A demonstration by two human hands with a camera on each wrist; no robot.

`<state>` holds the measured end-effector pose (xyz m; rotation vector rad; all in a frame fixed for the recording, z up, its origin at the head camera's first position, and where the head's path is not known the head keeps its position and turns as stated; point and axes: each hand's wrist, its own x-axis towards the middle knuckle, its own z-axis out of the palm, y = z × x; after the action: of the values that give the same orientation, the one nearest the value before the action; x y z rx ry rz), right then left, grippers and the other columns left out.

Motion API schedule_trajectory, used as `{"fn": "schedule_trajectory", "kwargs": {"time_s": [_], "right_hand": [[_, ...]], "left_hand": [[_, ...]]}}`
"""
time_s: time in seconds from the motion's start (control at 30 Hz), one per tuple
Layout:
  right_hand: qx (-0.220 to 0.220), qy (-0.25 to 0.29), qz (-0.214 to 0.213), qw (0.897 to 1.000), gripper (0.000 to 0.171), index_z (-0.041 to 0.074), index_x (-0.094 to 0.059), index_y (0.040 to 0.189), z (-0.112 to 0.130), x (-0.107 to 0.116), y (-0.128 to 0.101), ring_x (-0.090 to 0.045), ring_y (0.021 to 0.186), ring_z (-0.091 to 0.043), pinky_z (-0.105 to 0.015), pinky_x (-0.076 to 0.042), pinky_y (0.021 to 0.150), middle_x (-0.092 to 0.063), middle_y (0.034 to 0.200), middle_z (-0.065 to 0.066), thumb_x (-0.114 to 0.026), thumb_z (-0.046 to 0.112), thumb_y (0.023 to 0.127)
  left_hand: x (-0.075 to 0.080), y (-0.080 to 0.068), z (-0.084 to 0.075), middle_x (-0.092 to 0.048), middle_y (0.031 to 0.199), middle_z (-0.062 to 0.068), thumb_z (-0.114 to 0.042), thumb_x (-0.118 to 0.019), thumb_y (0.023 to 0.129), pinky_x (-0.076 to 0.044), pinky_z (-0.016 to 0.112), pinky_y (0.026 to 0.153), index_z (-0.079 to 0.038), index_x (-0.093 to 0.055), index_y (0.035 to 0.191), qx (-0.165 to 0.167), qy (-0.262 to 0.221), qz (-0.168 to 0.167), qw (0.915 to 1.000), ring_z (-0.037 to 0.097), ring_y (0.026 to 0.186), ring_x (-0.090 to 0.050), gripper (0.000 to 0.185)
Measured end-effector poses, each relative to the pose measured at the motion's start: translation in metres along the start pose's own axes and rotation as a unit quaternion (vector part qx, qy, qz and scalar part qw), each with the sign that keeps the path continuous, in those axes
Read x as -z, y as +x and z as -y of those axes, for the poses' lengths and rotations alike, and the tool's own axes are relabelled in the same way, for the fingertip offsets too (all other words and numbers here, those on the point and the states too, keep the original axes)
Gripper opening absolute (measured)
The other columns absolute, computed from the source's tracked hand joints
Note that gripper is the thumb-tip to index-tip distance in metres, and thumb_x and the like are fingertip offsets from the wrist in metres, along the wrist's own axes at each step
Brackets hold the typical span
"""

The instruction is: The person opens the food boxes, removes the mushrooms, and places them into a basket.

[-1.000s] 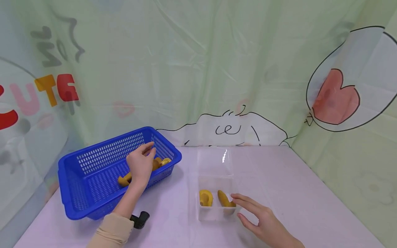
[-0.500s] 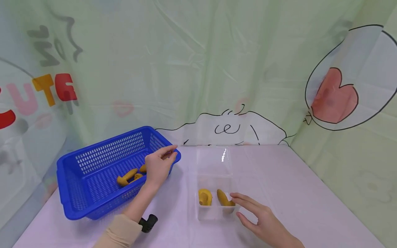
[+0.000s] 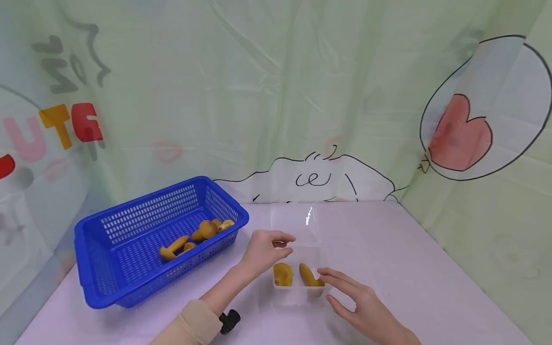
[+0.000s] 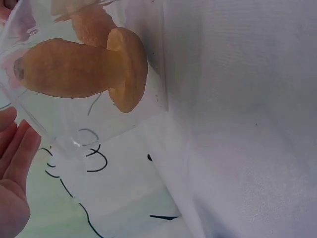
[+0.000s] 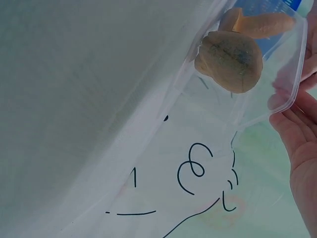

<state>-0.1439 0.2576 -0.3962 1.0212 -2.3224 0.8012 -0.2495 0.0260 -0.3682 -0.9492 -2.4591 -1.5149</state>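
Note:
In the head view a clear plastic box (image 3: 293, 297) stands on the table with its lid (image 3: 295, 223) raised at the back. Two yellow-brown mushrooms lie inside: a left mushroom (image 3: 282, 275) and a right mushroom (image 3: 308, 275). The left wrist view shows one mushroom (image 4: 69, 69) with its stem and cap through the clear wall. My left hand (image 3: 263, 251) hovers at the box's back left, thumb and fingers apart with nothing seen between them. At the box's right rim, my right hand (image 3: 362, 306) rests its extended fingers, thumb held apart.
A blue perforated basket (image 3: 99, 268) sits on the left of the table, holding several mushrooms (image 3: 209, 229) along its near right side. By the left sleeve lies a black object (image 3: 230, 321), partly hidden. A printed curtain (image 3: 241, 96) hangs behind the lilac-white tabletop (image 3: 409, 258).
My left hand has moved right, from above the blue basket to the clear box, uncovering the mushrooms in the basket. The right hand has stayed at the box's rim.

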Motion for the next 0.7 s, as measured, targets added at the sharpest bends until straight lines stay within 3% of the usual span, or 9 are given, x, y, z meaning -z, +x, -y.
{"fn": "schedule_trajectory", "kwargs": {"time_s": [0.17, 0.43, 0.53, 0.7], "right_hand": [[0.005, 0.005, 0.000, 1.000, 0.041, 0.007, -0.056, 0.124, 0.000, -0.003, -0.001, -0.053, 0.113, -0.020, -0.015, -0.038, 0.094, -0.055, 0.126, -0.010, -0.066, 0.004, 0.084], [0.009, 0.004, -0.008, 1.000, 0.038, 0.006, -0.056, 0.124, 0.000, -0.001, -0.001, -0.053, 0.113, -0.019, -0.016, -0.039, 0.094, -0.055, 0.125, -0.010, -0.064, 0.009, 0.087], [0.008, 0.005, -0.007, 1.000, 0.038, 0.006, -0.056, 0.124, -0.001, -0.001, -0.001, -0.053, 0.114, -0.019, -0.016, -0.038, 0.094, -0.055, 0.126, -0.010, -0.064, 0.009, 0.087], [0.012, 0.007, -0.010, 1.000, 0.038, 0.006, -0.056, 0.124, -0.002, -0.001, -0.002, -0.053, 0.114, -0.019, -0.016, -0.038, 0.094, -0.055, 0.126, -0.011, -0.063, 0.008, 0.087]], "left_hand": [[0.003, -0.001, 0.000, -0.067, 0.080, -0.005, -0.011, -0.076, 0.076, -0.050, 0.016, 0.066, -0.007, -0.073, 0.093, 0.056, 0.055, 0.079, 0.9938, 0.007, 0.073, -0.059, 0.017], [0.003, -0.003, -0.017, -0.063, 0.076, -0.003, -0.013, -0.078, 0.074, -0.048, 0.015, 0.060, -0.005, -0.073, 0.091, 0.079, 0.127, 0.140, 0.9788, 0.010, 0.069, -0.053, 0.020], [-0.001, -0.004, -0.023, -0.065, 0.078, 0.000, -0.014, -0.079, 0.073, -0.049, 0.017, 0.059, -0.004, -0.073, 0.091, 0.080, 0.181, 0.170, 0.9654, 0.009, 0.066, -0.053, 0.021], [-0.009, -0.004, -0.031, -0.064, 0.076, -0.001, -0.018, -0.080, 0.072, -0.048, 0.018, 0.059, -0.005, -0.071, 0.086, 0.054, 0.294, 0.203, 0.9325, 0.009, 0.061, -0.051, 0.021]]}}
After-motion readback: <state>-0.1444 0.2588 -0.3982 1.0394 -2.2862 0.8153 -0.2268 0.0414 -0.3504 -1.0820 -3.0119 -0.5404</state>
